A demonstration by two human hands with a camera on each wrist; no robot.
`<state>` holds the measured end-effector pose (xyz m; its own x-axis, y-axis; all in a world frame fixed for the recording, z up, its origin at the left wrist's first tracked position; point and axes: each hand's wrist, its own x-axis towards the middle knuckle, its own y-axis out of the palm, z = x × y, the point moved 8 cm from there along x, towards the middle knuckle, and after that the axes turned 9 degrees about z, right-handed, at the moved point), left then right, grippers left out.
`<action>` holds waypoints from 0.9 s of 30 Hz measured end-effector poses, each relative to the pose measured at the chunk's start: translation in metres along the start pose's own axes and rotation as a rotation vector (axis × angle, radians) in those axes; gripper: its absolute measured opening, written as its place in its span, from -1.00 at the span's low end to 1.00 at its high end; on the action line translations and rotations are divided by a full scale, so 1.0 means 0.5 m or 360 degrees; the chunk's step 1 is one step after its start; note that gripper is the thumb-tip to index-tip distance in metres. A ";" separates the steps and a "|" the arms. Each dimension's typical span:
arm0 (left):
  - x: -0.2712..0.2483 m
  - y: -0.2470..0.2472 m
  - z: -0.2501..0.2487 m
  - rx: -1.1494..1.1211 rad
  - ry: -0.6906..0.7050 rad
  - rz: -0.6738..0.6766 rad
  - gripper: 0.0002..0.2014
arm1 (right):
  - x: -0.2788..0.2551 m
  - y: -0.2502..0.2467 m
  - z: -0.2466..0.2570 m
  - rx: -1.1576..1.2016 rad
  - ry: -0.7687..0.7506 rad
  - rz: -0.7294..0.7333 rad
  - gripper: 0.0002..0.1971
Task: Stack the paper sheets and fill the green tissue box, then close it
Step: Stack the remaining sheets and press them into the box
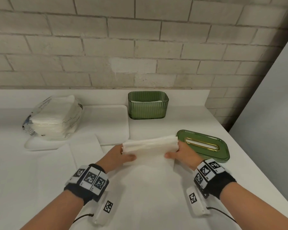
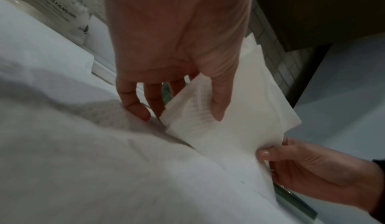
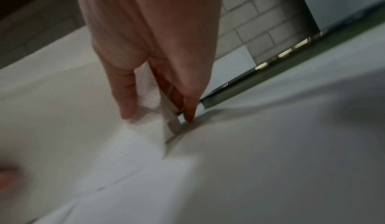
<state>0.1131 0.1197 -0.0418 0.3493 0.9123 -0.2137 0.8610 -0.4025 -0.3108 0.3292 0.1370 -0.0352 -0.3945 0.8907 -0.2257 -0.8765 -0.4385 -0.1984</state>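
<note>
A folded stack of white paper sheets [image 1: 150, 146] is lifted just above the counter, held at both ends. My left hand [image 1: 123, 155] pinches its left end, thumb on top and fingers underneath [image 2: 218, 99]. My right hand [image 1: 178, 153] pinches the right end [image 3: 158, 105], thumb toward me. The green tissue box [image 1: 148, 105] stands open at the back with white paper low inside it. Its green lid [image 1: 204, 146], with a gold-rimmed slot, lies flat on the counter just right of my right hand.
A plastic pack of white tissues [image 1: 55, 117] sits on a white tray [image 1: 40, 144] at the back left. More flat white sheets [image 1: 86, 150] lie on the counter under and left of my hands. A brick wall runs behind; the counter edge [image 1: 249, 156] slants on the right.
</note>
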 end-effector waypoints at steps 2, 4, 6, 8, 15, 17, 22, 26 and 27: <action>0.005 -0.004 0.001 0.0030 -0.0022 -0.0055 -0.72 | 0.008 0.000 -0.002 -0.0005 -0.0003 -0.0022 -0.61; 0.006 -0.012 -0.015 -0.0050 0.0069 -0.0128 -0.63 | 0.015 -0.001 0.022 -0.0058 -0.0059 -0.0034 -0.63; 0.001 -0.020 -0.026 -0.0111 0.0084 -0.0186 -0.60 | 0.023 -0.003 0.039 -0.0017 -0.0100 0.0003 -0.64; 0.001 -0.019 -0.014 -0.0100 -0.0004 -0.0182 -0.71 | 0.027 0.001 0.033 -0.0094 -0.0050 0.0084 -0.63; 0.010 -0.030 -0.022 0.0106 -0.0097 -0.0217 -0.69 | 0.022 -0.014 0.096 -0.0789 -0.0091 -0.0065 -0.14; 0.013 -0.031 -0.072 0.0256 0.0027 -0.0234 -0.74 | 0.020 0.004 0.154 -0.1257 -0.0233 -0.0079 -0.05; 0.004 -0.020 -0.201 0.0522 0.0389 -0.0357 -0.81 | 0.040 0.042 0.202 -0.1282 -0.0286 0.0128 -0.46; -0.027 -0.062 -0.205 -0.0150 0.0558 -0.0491 -0.69 | 0.039 0.017 0.179 -0.0471 -0.0216 0.0191 -0.74; -0.031 -0.061 -0.193 -0.0357 0.0545 -0.0465 -0.58 | 0.036 0.013 0.172 -0.0305 -0.0219 0.0184 -0.71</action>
<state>0.1171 0.1250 0.0604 0.1506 0.9720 0.1806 0.9861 -0.1346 -0.0974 0.2926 0.1606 0.0417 -0.5344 0.8354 -0.1285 -0.7602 -0.5415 -0.3590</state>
